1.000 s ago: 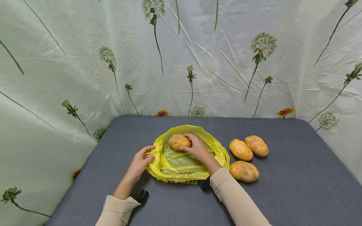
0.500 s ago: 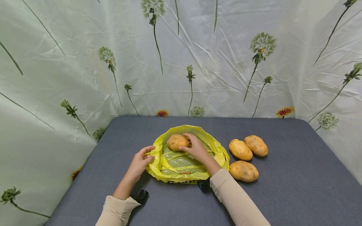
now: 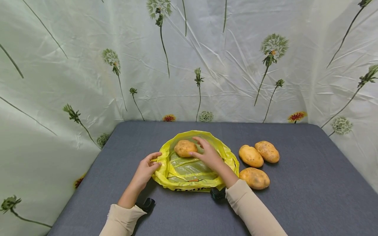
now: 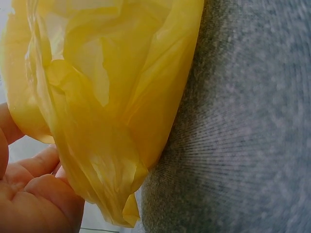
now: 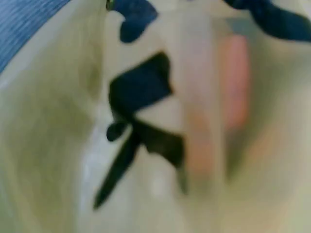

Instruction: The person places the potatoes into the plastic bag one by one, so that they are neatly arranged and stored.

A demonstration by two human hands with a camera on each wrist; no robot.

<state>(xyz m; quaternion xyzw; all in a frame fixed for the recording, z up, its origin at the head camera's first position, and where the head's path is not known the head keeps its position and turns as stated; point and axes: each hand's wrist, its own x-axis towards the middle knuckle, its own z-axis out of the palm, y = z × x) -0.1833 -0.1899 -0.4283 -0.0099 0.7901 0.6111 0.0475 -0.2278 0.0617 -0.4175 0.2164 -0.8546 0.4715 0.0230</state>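
Yellow plastic bag [image 3: 183, 170]: your left hand [image 3: 144, 170] pinches its rim; your right hand [image 3: 210, 157] loosely spread, gripping nothing, thumb beside potato [image 3: 184, 148] inside.

The bag [image 3: 181, 168] gapes upward; potatoes [image 3: 251, 156] crowd its right.

Thin yellow plastic bag [image 3: 181, 184], kinda crinkly, mouth gaping, dark print on the near side. One chunky tan potato [image 3: 183, 148] sits inside, toward the back left. Three more potatoes [image 3: 251, 156] lie bunched just right of the bag.
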